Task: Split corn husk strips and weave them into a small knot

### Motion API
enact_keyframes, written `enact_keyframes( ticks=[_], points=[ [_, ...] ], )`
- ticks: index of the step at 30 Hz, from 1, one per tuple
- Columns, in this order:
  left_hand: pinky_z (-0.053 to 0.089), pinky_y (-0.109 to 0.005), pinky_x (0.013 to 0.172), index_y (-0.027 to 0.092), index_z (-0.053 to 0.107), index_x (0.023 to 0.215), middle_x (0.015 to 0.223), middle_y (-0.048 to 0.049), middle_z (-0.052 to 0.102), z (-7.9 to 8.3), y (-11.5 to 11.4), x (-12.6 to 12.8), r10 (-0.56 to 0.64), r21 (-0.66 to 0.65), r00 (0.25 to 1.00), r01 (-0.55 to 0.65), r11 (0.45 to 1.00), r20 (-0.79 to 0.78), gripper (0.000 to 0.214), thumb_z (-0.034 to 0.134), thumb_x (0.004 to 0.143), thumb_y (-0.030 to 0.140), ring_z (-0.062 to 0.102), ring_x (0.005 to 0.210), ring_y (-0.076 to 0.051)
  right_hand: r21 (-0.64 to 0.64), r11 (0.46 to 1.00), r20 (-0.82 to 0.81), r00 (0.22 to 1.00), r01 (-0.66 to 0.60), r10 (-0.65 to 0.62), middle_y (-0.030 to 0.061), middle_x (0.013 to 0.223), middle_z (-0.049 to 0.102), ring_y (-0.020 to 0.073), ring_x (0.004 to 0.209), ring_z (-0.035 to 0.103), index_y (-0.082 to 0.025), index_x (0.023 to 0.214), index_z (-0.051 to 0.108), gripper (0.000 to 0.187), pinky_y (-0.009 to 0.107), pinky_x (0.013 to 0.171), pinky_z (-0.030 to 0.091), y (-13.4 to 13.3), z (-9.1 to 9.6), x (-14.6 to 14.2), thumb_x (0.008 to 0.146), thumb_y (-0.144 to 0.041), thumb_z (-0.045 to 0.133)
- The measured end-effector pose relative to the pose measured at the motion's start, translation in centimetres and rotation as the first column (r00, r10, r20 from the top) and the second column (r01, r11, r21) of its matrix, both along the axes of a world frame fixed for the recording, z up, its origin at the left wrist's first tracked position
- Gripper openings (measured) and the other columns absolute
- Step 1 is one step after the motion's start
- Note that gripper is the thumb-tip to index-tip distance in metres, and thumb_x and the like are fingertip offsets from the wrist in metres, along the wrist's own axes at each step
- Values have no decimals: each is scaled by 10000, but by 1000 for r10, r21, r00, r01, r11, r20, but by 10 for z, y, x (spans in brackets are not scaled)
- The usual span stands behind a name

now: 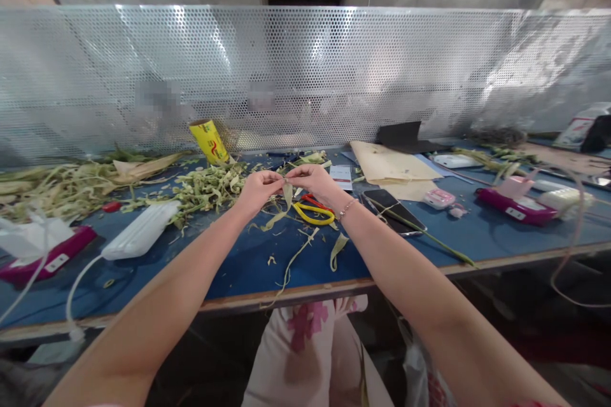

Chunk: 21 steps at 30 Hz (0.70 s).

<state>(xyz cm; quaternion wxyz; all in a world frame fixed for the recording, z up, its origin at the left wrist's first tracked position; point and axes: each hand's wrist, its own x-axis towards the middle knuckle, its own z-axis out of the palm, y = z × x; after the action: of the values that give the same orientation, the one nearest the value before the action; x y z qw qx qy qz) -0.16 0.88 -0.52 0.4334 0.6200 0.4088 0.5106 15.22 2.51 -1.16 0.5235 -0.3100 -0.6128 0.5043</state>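
Over the blue-topped table (248,267), the left-hand grip (260,191) and right-hand grip (316,182) meet, pinching a pale green, curling leaf strip (287,196). Yellow and red looped handles (314,220) lie beneath. Leftward sits a heap of pale green plant scraps (212,187), a tilted yellow printed tube (209,142) behind it; rightward, a thin green stalk (449,248) crosses a black rectangular phone (398,206).

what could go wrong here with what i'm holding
The pale strip pinched between left hand and right hand might tear. The yellow handle close by could snag it. The green stem, lying across the phone towards the table's front edge, might get knocked off.
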Motion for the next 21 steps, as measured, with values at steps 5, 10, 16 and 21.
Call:
enact_keyframes(
  ticks=[5, 10, 16, 21],
  points=[
    [484, -245, 607, 138, 582, 669, 602, 0, 627, 2, -2, 0, 13, 9, 997, -13, 1000, -70, 234, 702, 573, 315, 564, 541, -89, 46, 999, 65, 998, 11, -14, 4, 654, 635, 94, 642, 570, -150, 683, 658, 175, 254, 705, 480, -2, 1, 0, 558, -261, 711],
    [471, -232, 577, 145, 577, 698, 597, 8, 620, 8, -8, 3, 31, -43, 998, -34, 999, -60, 201, 686, 590, 274, 544, 518, -76, 97, 995, 168, 985, 23, -39, 8, 660, 634, 88, 613, 563, -153, 716, 670, 151, 242, 672, 488, -4, 2, 0, 626, -274, 669],
    [474, -240, 568, 141, 587, 684, 589, -6, 627, 4, -5, 2, 34, -25, 998, -35, 999, -57, 253, 709, 558, 324, 560, 529, -93, 183, 982, 254, 963, 42, -89, 10, 619, 614, 93, 583, 561, -153, 703, 656, 159, 232, 621, 485, -4, 2, -1, 731, -276, 559],
    [464, -227, 541, 144, 606, 645, 572, -4, 629, 2, -1, 0, 12, 1, 997, -12, 1000, -78, 230, 679, 592, 355, 549, 498, -89, 256, 964, 314, 938, 67, -149, 0, 559, 574, 86, 531, 529, -147, 634, 612, 216, 211, 559, 453, -5, 2, -1, 755, -300, 520]
  ],
)
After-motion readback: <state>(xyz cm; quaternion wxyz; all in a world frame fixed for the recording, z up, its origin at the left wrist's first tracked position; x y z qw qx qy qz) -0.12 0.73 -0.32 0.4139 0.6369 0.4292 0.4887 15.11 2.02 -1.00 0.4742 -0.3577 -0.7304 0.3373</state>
